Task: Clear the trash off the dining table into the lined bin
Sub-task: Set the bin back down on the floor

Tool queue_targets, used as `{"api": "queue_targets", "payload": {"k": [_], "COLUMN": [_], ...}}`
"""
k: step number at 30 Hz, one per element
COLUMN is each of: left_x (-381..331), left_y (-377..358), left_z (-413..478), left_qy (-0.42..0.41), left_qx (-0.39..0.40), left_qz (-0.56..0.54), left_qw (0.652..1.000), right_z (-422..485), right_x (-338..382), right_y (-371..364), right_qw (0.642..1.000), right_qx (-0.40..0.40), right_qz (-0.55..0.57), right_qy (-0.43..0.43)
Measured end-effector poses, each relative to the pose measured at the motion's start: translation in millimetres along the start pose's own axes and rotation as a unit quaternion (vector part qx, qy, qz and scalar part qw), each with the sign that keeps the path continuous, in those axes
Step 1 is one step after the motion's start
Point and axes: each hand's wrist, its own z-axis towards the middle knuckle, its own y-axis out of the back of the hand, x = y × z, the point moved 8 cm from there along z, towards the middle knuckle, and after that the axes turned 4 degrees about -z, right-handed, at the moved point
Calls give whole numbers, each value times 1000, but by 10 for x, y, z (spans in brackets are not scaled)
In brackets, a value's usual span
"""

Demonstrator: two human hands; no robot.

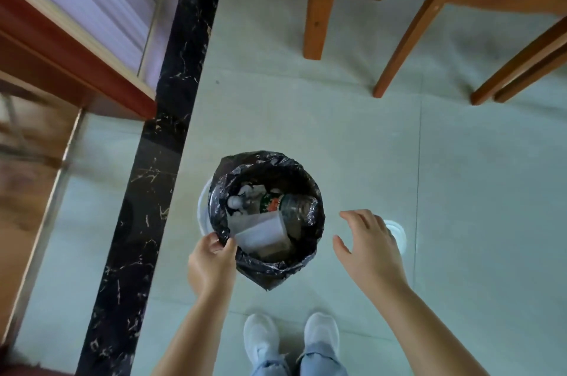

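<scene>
A: Where does the round white plastic bin (203, 207) stand?

B: On the pale grey tiled floor (337, 136), just right of the black marble strip with gold veins (147, 179) that runs up the floor. Its crinkled black plastic liner bag (276, 268) is folded over the rim and hangs lowest on the near side.

A: And the trash?

B: Down inside the liner. A clear plastic bottle with a red and green label (288, 203) lies across the far half, a clear square plastic container (264, 231) sits tilted against the near wall, and some white crumpled bits (245, 194) are at the far left.

A: The hands?

B: The left hand (211, 262) pinches the liner's edge at the near-left rim, thumb over the plastic. The right hand (372, 245) hovers to the right of the bin, fingers spread wide, holding nothing, apart from the liner. A small round white object (397, 233) lies on the floor just past its fingers, partly hidden.

A: What room is there around the bin?

B: Open floor to the right and beyond it. The brown wooden chair legs (316, 4) stand well apart at the far side. To the left, past the marble strip, there is a reddish wooden frame (61, 50). On the near side, the person's white shoes (291, 342) stand close behind the bin.
</scene>
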Motion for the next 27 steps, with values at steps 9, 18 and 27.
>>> {"api": "queue_targets", "payload": {"k": [9, 18, 27], "left_x": [567, 857, 1084], "left_y": [-1195, -1726, -1769], "left_z": [380, 462, 532], "left_qy": [66, 111, 109], "left_qx": [53, 106, 122], "left_qz": [-102, -204, -182], "left_qw": [991, 967, 970], "right_z": [435, 647, 754], "right_x": [-506, -653, -531], "right_y": [-692, -969, -1117], "right_qw": [1000, 1000, 999], "right_qx": [1, 1, 18], "right_qz": [-12, 12, 28], "right_qy": [-13, -18, -5]}}
